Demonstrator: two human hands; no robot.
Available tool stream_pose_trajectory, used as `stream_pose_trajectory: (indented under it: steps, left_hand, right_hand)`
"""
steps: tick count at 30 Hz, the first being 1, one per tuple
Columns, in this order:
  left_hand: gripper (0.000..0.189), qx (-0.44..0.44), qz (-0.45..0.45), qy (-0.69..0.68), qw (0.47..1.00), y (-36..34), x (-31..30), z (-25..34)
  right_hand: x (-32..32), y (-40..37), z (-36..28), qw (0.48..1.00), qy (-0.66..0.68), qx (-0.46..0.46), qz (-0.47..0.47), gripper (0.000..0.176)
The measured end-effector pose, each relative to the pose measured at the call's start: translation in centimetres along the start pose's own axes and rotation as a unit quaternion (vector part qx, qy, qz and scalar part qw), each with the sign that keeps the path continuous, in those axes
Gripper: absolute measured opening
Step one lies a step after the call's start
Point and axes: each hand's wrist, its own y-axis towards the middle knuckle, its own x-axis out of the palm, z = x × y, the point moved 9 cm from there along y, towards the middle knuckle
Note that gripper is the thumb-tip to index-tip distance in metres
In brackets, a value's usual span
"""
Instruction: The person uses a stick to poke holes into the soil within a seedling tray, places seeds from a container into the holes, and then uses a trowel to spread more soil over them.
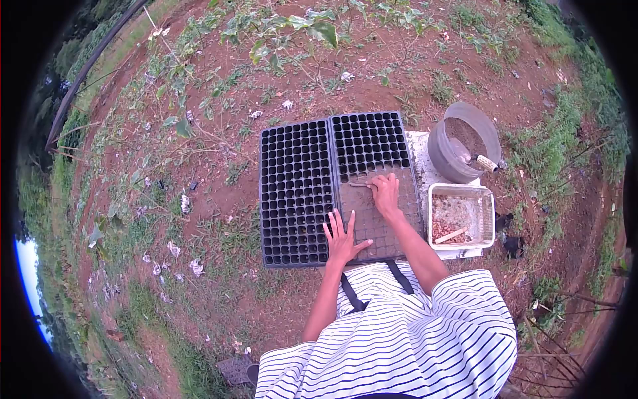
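Two black seedling trays lie side by side in front of me. The left tray (296, 179) has dark, unfilled-looking cells. In the right tray (369, 136), brown soil (382, 233) covers the nearer cells, while those at the far end look dark and hollow. My left hand (341, 241) rests with spread fingers on the soil's left side, near the seam between the trays. Closed fingers of my right hand (385, 193) grip a thin flat stick (359, 184), which lies across the soil near its far edge.
On a white surface (420, 147) to the right stands a grey bucket (440, 149) with soil and a light-handled tool (486, 163). Nearer sits a white basket (494, 223) containing small reddish pieces and a wooden stick (452, 235). Leafy plants (322, 30) grow beyond the trays.
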Motion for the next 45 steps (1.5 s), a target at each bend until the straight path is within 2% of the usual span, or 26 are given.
stream_pose_trajectory:
  steps: [11, 18, 21, 23, 29, 30, 34, 36, 37, 39, 43, 45]
  left_hand:
    - [0.114, 0.001, 0.0, -0.001, 1.0, -0.1, -0.1, 0.1]
    - [0.113, -0.002, -0.003, 0.001, 1.0, 0.0, -0.1, 0.1]
    - [0.114, 0.007, 0.01, 0.001, 1.0, -0.1, -0.1, 0.1]
    - [0.114, 0.005, 0.009, 0.004, 1.0, 0.0, -0.1, 0.1]
    - [0.114, 0.006, 0.014, 0.008, 1.0, -0.1, 0.0, 0.1]
    - [0.114, 0.006, 0.015, 0.011, 1.0, -0.1, 0.0, 0.1]
    - [0.114, 0.004, 0.006, 0.006, 1.0, 0.0, 0.1, 0.1]
    - [0.114, 0.001, 0.002, 0.007, 1.0, 0.0, 0.1, 0.0]
    - [0.114, 0.0, 0.001, 0.007, 1.0, 0.0, 0.0, 0.0]
    - [0.114, -0.004, -0.01, -0.004, 1.0, -0.1, 0.0, 0.0]
    - [0.114, 0.002, -0.005, 0.001, 1.0, 0.0, 0.1, 0.0]
    - [0.114, -0.001, -0.006, 0.001, 1.0, 0.0, 0.0, 0.1]
  right_hand:
    - [-0.4, 2.3, -0.2, 0.998, -0.017, -0.049, 0.036, 0.004]
    - [0.0, 3.8, -0.2, 0.997, -0.024, -0.064, 0.023, 0.004]
    - [0.3, 4.4, 0.5, 1.0, 0.012, -0.028, 0.005, 0.006]
    - [0.1, 4.4, 1.6, 0.998, -0.008, 0.005, 0.056, 0.009]
    - [0.6, 3.1, 0.6, 0.999, -0.019, -0.044, 0.017, 0.011]
    - [0.8, 2.8, 0.6, 0.999, -0.018, -0.032, -0.01, 0.01]
    - [0.3, 1.6, 0.3, 0.999, -0.018, -0.041, -0.024, 0.01]
    - [-0.7, 1.3, 1.8, 0.999, -0.023, 0.026, 0.021, 0.01]
    - [-0.7, 1.2, 2.0, 0.999, -0.023, 0.027, 0.02, 0.01]
    - [-2.6, 0.8, 3.2, 0.987, -0.094, 0.077, 0.106, 0.01]
    - [-1.2, -0.2, 3.0, 0.987, -0.096, 0.101, 0.074, 0.011]
    - [0.0, -0.5, 2.4, 0.992, -0.045, 0.104, 0.052, 0.011]
